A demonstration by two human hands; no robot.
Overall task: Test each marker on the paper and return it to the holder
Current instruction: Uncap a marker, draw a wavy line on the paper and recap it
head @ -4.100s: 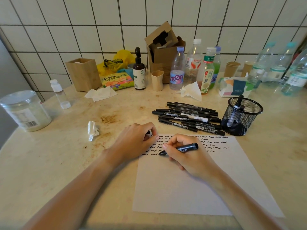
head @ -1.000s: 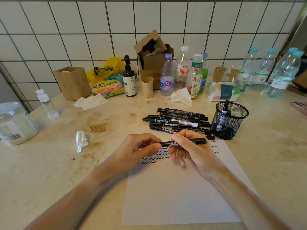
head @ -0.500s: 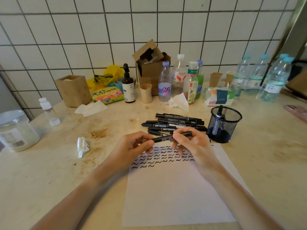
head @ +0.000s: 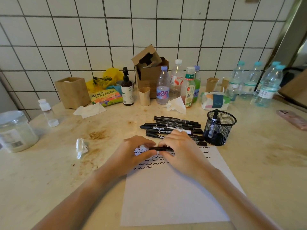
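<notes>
Both grips were closed on one black marker (head: 160, 148): the left hand (head: 132, 152) pinched its left end between thumb and curled fingers, and the right hand (head: 180, 150) wrapped its right part, so only a short stretch of barrel showed between them. The marker's long axis ran level, left to right, parallel to the top edge of the paper (head: 174, 193) and just above the rows of black squiggles there; which end carried the tip I could not tell, as both ends were hidden in the hands.

Just beyond the paper's top edge lay a pile of black markers (head: 172, 127), most of them also lying left to right on the pale surface (head: 49, 171). At the paper's top right corner stood the black mesh holder (head: 219, 128), upright, with one marker (head: 214, 121) leaning inside it, cap up. Left of the paper sat a crumpled tissue (head: 81, 147), near a brown stain (head: 97, 135).
</notes>
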